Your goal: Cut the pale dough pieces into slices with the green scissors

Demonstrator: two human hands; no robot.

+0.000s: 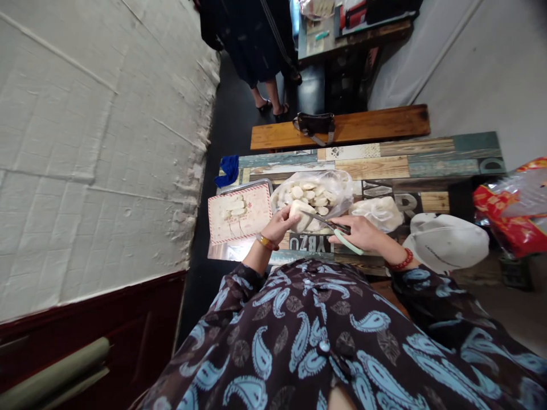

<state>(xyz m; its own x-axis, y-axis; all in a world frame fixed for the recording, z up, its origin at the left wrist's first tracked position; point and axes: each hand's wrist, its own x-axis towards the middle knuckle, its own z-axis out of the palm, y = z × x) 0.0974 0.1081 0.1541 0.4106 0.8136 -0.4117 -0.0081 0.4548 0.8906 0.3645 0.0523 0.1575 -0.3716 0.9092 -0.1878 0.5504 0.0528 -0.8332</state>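
Note:
My left hand [277, 225] grips a small white packet [301, 215], its fingers closed round the left side. In my right hand [358, 232] are scissors [345, 238] with pale green handles, closed in the fingers. The dark blades point left and reach the packet's upper side; whether they touch it I cannot tell. Just beyond both hands lies an open clear plastic bag [342, 181] full of flat, round white slices [311, 192]. Another white packet [378, 213] in clear wrap lies right of that bag.
Left on the patterned table [376, 166], several white slices [236, 207] lie on a red-bordered sheet [217, 228] over a metal tray. A blue cloth [228, 171], white cap [448, 241] and red plastic packaging [519, 210] lie around. Beyond, a bench [384, 122] holds a black bag [315, 124]; a person [252, 40] stands behind.

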